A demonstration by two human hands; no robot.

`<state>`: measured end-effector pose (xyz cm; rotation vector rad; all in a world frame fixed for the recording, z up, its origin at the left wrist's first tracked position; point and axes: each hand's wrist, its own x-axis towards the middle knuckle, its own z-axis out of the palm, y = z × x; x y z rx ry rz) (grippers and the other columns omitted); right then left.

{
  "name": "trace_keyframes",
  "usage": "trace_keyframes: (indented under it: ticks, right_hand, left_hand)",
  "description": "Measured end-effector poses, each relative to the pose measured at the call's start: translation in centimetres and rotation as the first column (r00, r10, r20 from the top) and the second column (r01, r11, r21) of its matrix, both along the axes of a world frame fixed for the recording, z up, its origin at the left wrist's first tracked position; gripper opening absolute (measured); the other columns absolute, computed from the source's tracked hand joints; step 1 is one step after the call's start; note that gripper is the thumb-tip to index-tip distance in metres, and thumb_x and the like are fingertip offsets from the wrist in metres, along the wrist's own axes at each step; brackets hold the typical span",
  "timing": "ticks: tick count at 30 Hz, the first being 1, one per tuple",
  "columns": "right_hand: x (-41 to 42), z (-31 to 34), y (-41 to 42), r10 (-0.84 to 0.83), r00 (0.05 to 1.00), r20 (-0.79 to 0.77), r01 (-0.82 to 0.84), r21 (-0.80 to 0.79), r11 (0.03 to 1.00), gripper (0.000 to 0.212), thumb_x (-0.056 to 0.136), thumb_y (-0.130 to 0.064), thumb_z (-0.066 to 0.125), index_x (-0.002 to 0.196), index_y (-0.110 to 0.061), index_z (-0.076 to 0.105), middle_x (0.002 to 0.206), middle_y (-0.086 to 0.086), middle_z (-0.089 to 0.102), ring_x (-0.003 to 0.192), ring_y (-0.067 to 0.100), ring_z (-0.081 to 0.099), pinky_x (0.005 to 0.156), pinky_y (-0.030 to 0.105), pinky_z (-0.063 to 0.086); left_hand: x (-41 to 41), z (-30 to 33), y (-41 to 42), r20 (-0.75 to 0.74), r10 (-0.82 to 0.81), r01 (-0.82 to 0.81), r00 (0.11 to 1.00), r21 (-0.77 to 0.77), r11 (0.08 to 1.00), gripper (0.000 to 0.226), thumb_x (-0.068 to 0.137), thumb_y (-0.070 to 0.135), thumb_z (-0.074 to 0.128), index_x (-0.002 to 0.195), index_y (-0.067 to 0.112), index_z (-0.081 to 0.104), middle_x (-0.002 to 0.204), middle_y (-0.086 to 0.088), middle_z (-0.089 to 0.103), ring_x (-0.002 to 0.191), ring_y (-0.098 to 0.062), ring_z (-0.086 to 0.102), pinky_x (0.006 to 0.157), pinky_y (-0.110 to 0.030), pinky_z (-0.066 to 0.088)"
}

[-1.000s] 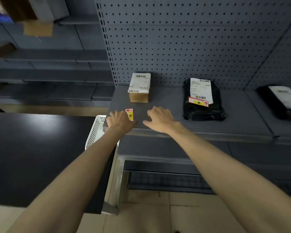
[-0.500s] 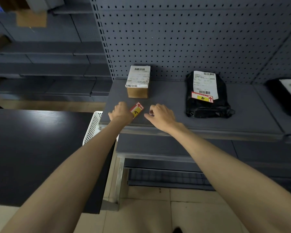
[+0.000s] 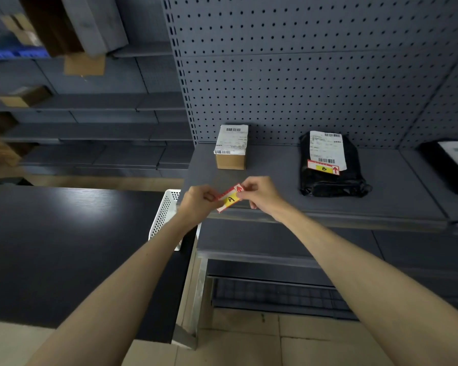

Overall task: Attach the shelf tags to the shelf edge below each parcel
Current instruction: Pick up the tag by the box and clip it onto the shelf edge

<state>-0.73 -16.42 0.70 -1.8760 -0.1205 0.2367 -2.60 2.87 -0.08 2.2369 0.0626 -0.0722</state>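
Note:
A red and yellow shelf tag marked "A" is held tilted just above the front edge of the grey shelf. My left hand pinches its left end and my right hand pinches its right end. Behind it on the shelf stands a small cardboard box parcel with a white label. To the right lies a black bag parcel with a second tag marked "B" resting on it. A third dark parcel lies at the far right, cut off by the frame.
A white perforated basket sits at the corner of a dark table on the left, partly hidden by my left arm. Grey pegboard backs the shelf. Lower shelves and a tiled floor lie below.
My left hand lifted tag "A" off the shelf and turned it from upright to slanted. My right hand came off the shelf and took hold of the tag's other end.

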Motion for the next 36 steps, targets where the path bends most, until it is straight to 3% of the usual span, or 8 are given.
trace_keyframes:
  ticks: [3,7,15,23,26,31,36]
  right_hand:
    - [-1.0,-0.6,0.4,0.018,0.998,0.064,-0.015,-0.036,0.999,0.009,0.083,-0.004,0.070,0.078,-0.010,0.071,0.079,0.009,0.071,0.040,0.008,0.050,0.041,0.021,0.041]
    - [-1.8,-1.3,1.0,-0.017,0.989,0.145,0.033,-0.110,0.993,0.008,0.085,-0.014,0.071,0.089,-0.015,0.077,0.081,-0.001,0.074,0.039,-0.001,0.051,0.041,0.015,0.041]
    - [-1.9,-2.1,1.2,-0.116,0.970,0.214,0.140,-0.104,0.985,0.020,0.085,-0.013,0.071,0.104,-0.007,0.073,0.088,-0.004,0.069,0.044,-0.007,0.056,0.041,0.010,0.043]
    - [-1.7,-3.3,2.0,-0.016,0.968,0.251,0.071,-0.213,0.974,0.011,0.085,-0.018,0.072,0.094,-0.016,0.077,0.070,-0.016,0.068,0.046,-0.011,0.054,0.045,0.010,0.038]
    - [-1.5,-3.7,2.4,-0.016,0.966,0.258,0.077,-0.229,0.970,0.011,0.085,-0.021,0.072,0.094,-0.019,0.077,0.072,-0.016,0.071,0.051,-0.009,0.057,0.047,0.013,0.041]
    - [-1.3,-4.2,2.8,0.048,0.961,0.274,0.069,-0.401,0.914,0.012,0.086,-0.028,0.071,0.094,-0.022,0.077,0.084,-0.009,0.076,0.071,0.003,0.065,0.060,0.025,0.053]
    - [-0.6,-4.0,2.9,0.096,0.932,0.349,0.101,-0.507,0.856,0.014,0.089,-0.022,0.066,0.098,-0.019,0.076,0.088,-0.003,0.072,0.064,0.004,0.053,0.051,0.015,0.032]
  left_hand:
    - [-2.0,-0.7,0.8,0.072,-0.088,0.076,0.994,0.149,0.986,0.012,0.079,0.017,0.072,0.091,0.019,0.072,0.084,0.001,0.073,0.082,-0.018,0.068,0.073,-0.030,0.055]
    - [-4.1,-1.7,1.6,0.112,-0.183,0.134,0.977,0.349,0.928,0.036,0.085,0.009,0.057,0.119,0.018,0.064,0.112,-0.008,0.071,0.101,-0.029,0.064,0.085,-0.040,0.054]
    - [-4.8,-3.3,1.7,0.281,-0.278,0.107,0.919,0.500,0.859,0.035,0.083,0.000,0.055,0.116,0.005,0.065,0.120,-0.011,0.065,0.109,-0.029,0.059,0.092,-0.041,0.050]
    - [-4.7,-3.9,1.9,0.289,-0.285,0.096,0.914,0.528,0.844,0.038,0.082,0.004,0.054,0.118,0.011,0.064,0.121,-0.005,0.062,0.112,-0.026,0.054,0.091,-0.043,0.050]
    - [-4.5,-3.7,1.9,0.281,-0.280,0.098,0.918,0.523,0.847,0.039,0.083,0.004,0.054,0.119,0.012,0.065,0.120,-0.005,0.062,0.111,-0.026,0.054,0.091,-0.043,0.050]
    - [-4.3,-3.8,1.8,0.271,-0.261,0.091,0.926,0.513,0.854,0.037,0.085,0.004,0.053,0.119,0.012,0.064,0.123,-0.005,0.061,0.114,-0.026,0.052,0.092,-0.043,0.049]
    - [-4.1,-3.9,1.7,0.320,-0.220,0.046,0.922,0.472,0.880,0.035,0.084,0.002,0.054,0.116,0.011,0.066,0.115,-0.006,0.064,0.105,-0.026,0.057,0.083,-0.041,0.053]
